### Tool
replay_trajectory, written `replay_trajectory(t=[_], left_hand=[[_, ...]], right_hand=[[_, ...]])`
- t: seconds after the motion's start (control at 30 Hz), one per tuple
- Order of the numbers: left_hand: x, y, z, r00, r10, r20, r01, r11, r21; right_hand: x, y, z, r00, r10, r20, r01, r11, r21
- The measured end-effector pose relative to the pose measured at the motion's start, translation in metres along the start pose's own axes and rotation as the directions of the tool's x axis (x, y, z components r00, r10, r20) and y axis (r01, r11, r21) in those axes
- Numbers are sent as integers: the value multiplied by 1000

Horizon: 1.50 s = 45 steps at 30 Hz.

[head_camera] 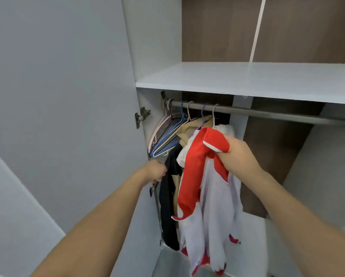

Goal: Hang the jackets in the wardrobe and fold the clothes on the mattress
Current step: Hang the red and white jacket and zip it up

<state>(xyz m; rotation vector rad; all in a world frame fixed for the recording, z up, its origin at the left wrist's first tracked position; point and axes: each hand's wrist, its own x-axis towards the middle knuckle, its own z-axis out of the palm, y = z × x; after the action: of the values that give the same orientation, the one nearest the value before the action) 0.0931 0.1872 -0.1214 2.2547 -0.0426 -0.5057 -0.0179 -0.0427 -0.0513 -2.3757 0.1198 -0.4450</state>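
Now, with your right hand (pixel 240 154) clutching the red-and-white jacket (pixel 205 196) at five o'clock under the rail (pixel 267 112), let your left hand (pixel 155 170), pinching the black garment (pixel 168 206), part space first.

The rail (pixel 267 113) is my landmark. At its left end a bunch of bare hangers (pixel 163 136) crowds the corner against the wardrobe side panel (pixel 145 120), so there is little room to reach in there. Just right of them, a beige garment (pixel 189 128) and a black jacket (pixel 168 206) hang below the rail, and the red and white jacket (pixel 205 188) gripped in my right hand (pixel 239 154) fills the space beside them. My left hand (pixel 156 170) sits at the black jacket's edge, tight by the side panel. Right of my right hand the rail runs bare, with open room beneath it. The shelf (pixel 247 80) sits close above the rail, leaving only a narrow gap over it.
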Motion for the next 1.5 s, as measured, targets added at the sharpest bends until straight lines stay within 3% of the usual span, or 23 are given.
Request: replay_trajectory(t=[0.1,0.23,0.33,0.43,0.53,0.67,0.87,1.1,1.27,1.33,1.5], left_hand=[[75,29,-23,989,83,-122,-74,994,79],[159,52,-25,982,151,-110,-120,961,249],[201,64,-8,967,234,-97,-184,912,368],[221,74,12,955,243,-169,-143,879,454],[228,77,23,928,320,-191,-213,877,432],[218,76,14,865,401,-301,-329,907,263],[156,67,-4,748,408,-523,-375,911,174],[-15,33,-24,730,462,-504,-282,875,393],[-162,15,-37,644,473,-601,-198,862,466],[-203,13,-33,649,485,-587,-240,862,446],[-241,14,-3,757,454,-469,-276,874,400]], right_hand=[[28,12,3,999,16,-43,-22,990,-137],[60,28,1,971,209,-116,-212,977,-6],[79,37,-2,959,281,-40,-277,957,91],[90,43,-1,941,334,51,-337,939,67],[89,52,0,917,396,56,-399,912,97],[79,64,-4,890,450,-80,-429,883,193],[69,70,-10,869,437,-233,-392,895,215],[59,69,-8,855,512,-89,-441,805,397],[37,73,10,863,500,-71,-455,832,319],[27,72,10,860,506,-62,-471,835,285],[4,60,2,888,459,-22,-447,873,197]])
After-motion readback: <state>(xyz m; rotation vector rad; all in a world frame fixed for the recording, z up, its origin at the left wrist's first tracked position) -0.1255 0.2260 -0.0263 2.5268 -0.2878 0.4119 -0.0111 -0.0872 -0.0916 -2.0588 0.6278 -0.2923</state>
